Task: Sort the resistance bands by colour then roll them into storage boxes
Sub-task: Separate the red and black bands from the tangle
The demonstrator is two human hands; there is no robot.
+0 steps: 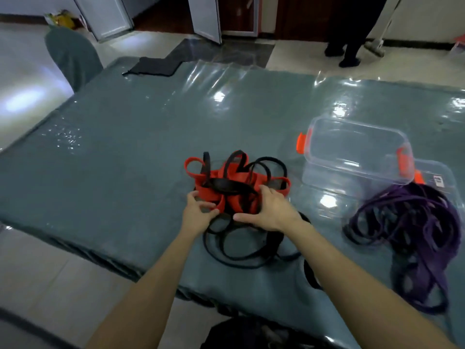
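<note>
Bands, red and black, are lying in one tangle (234,190) by the table's (125,147) near edge.
Left hand (197,212) is pinching a red loop; right hand (270,210) is curling fingers over its right side. Purple bands (412,227) are lying heaped rightward, just beside clear storage boxes (357,147).
</note>
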